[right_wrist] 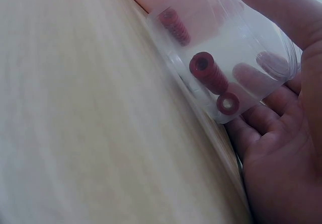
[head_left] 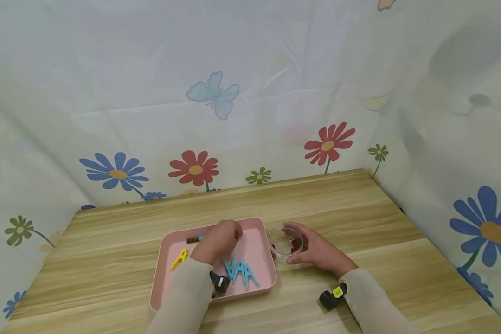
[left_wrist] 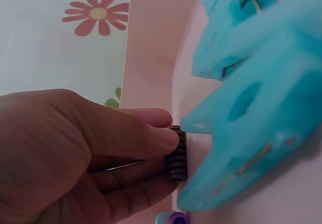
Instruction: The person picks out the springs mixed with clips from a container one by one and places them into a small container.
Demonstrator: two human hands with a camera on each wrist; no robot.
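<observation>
In the left wrist view the left hand (left_wrist: pixel 100 153) pinches a dark ribbed spring (left_wrist: pixel 177 156) between thumb and fingers, beside the pink tray's wall. From the head, that left hand (head_left: pixel 220 239) is inside the pink tray (head_left: pixel 260 241), near its far side. Just right of the tray, the right hand (head_left: pixel 321 253) curls round a clear round cup (head_left: pixel 280 241). Through the cup's wall, the right wrist view shows several red springs (right_wrist: pixel 211 73); the fingers of the right hand (right_wrist: pixel 282 133) wrap its side.
Light blue clothespins (head_left: pixel 240 271) lie in the tray's near right part, and a yellow clothespin (head_left: pixel 179 259) at its left. Another dark spring (head_left: pixel 193 240) lies near the far left. Wood-patterned table (head_left: pixel 317 199) surrounds the tray; a flower-printed curtain (head_left: pixel 250 116) stands behind.
</observation>
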